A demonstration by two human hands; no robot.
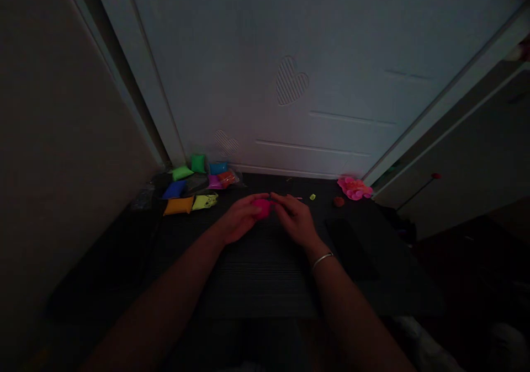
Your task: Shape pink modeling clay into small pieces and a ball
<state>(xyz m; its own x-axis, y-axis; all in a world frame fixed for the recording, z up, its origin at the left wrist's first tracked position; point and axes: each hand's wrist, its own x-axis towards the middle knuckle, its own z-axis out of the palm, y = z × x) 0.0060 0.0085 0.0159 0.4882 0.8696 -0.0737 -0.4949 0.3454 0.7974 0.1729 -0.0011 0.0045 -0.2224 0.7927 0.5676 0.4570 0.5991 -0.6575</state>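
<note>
A soft-looking pink lump, seemingly modelling clay (261, 209), is held above the dark table between my two hands. My left hand (242, 216) closes round it from the left, with the thumb on the near side. From the right, my right hand (295, 217) meets its edge, thumb and forefinger bent together; dim light hides the exact contact. A bracelet circles the right wrist. Beyond the right fingers lie a small yellow-green piece (312, 197) and a reddish-brown ball (338, 201).
Several coloured packets, among them an orange one (179, 206) and a blue one (174, 189), lie at the back left. A pink petalled piece (355, 188) rests at the back right. A dark flat rectangle (351, 249) lies beside my right forearm. A white panel (248, 85) rises behind the table.
</note>
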